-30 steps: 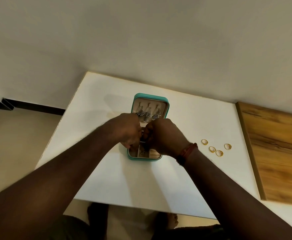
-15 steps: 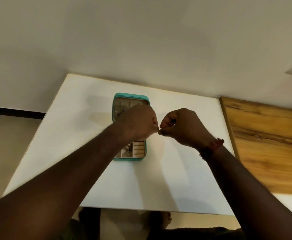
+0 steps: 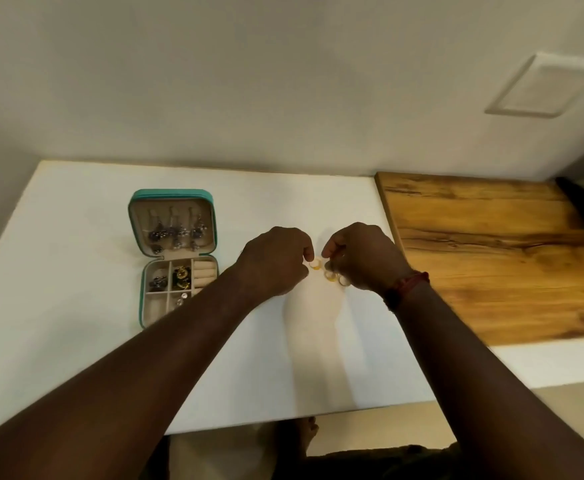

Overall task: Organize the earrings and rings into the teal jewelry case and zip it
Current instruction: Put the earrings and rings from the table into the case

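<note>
The teal jewelry case (image 3: 171, 192) lies open on the left of the white table (image 3: 76, 237). Several dark dangling earrings (image 3: 173, 232) hang in its lid. Gold earrings (image 3: 181, 274) and small pieces sit in the tray's compartments. To the right of the case, several gold rings (image 3: 330, 276) lie on the table, blurred. My left hand (image 3: 273, 261) pinches one gold ring (image 3: 315, 264) at its fingertips. Facing it, my right hand (image 3: 366, 258) curls over the other rings; whether it grips one is hidden.
A wooden board (image 3: 491, 254) adjoins the table on the right. A pale wall runs behind the table. A red band (image 3: 409, 285) circles my right wrist. My feet show under the table's front edge.
Both hands left the case and moved right to the gold rings. The view swung right, so the case now sits at the left, uncovered.
</note>
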